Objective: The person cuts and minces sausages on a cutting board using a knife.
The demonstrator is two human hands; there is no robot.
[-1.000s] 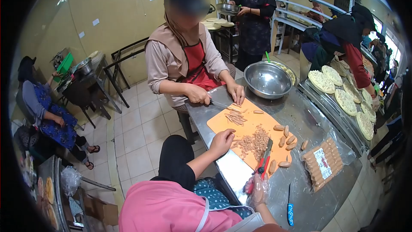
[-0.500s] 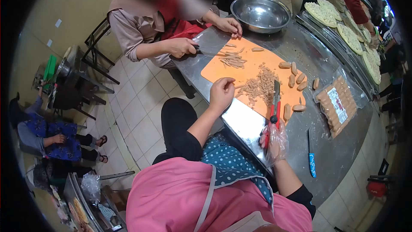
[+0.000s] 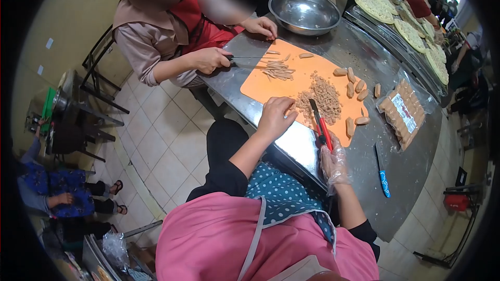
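On the orange cutting board, the gloved right hand (clenched on the red-handled knife) has swung it beside the chopped sausage pile; the bare left hand, holding nothing, now rests beside the pile, chopping resumes.

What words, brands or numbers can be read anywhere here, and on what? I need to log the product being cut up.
No text can be read.
White label with red print on the clear plastic pack of sausages: too small and blurred.
Pale marks on the blue handle of the knife lying on the steel table: illegible.
Small white paper slips on the yellow wall: blank or too small to tell.
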